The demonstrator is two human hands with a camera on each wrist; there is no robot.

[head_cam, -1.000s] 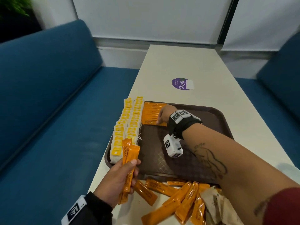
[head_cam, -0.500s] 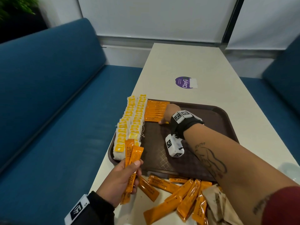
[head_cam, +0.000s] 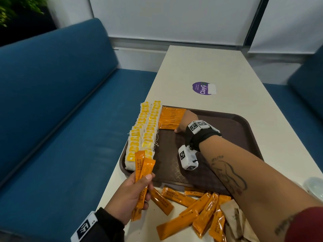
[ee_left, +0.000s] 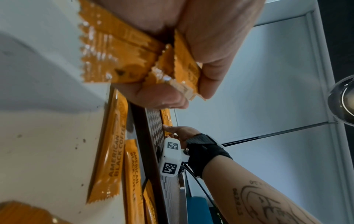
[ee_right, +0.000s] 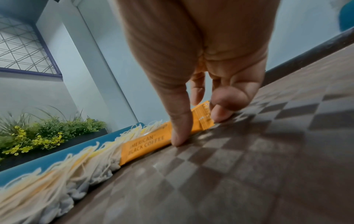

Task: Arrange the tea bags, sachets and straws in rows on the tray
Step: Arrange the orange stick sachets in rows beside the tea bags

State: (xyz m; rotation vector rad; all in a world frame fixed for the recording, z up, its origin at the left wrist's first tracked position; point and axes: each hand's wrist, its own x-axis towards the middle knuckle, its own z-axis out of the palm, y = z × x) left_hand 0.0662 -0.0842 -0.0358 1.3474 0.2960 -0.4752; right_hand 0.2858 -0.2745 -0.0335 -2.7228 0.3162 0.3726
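Note:
A brown tray (head_cam: 227,130) lies on the white table. Along its left side run two rows of yellow-tagged tea bags (head_cam: 145,130) (ee_right: 76,166). Beside them at the far end sits a row of orange coffee sachets (head_cam: 172,117). My right hand (head_cam: 178,127) (ee_right: 200,128) reaches over the tray, its thumb and straight fingertips pressing against the nearest sachet (ee_right: 145,145) of that row. My left hand (head_cam: 145,180) (ee_left: 184,91) grips a small bundle of sachets (head_cam: 144,165) (ee_left: 134,60) upright at the tray's near left corner.
Several loose sachets (head_cam: 192,212) (ee_left: 114,151) lie on the table before the tray's near rim (ee_left: 141,136), with paper-wrapped straws (head_cam: 234,222) at the lower right. A purple sticker (head_cam: 203,88) is farther up the table. Blue benches (head_cam: 61,119) flank it.
My right hand has stayed at the near end of the sachet row, shifting only slightly. My left hand still holds its bundle in about the same place.

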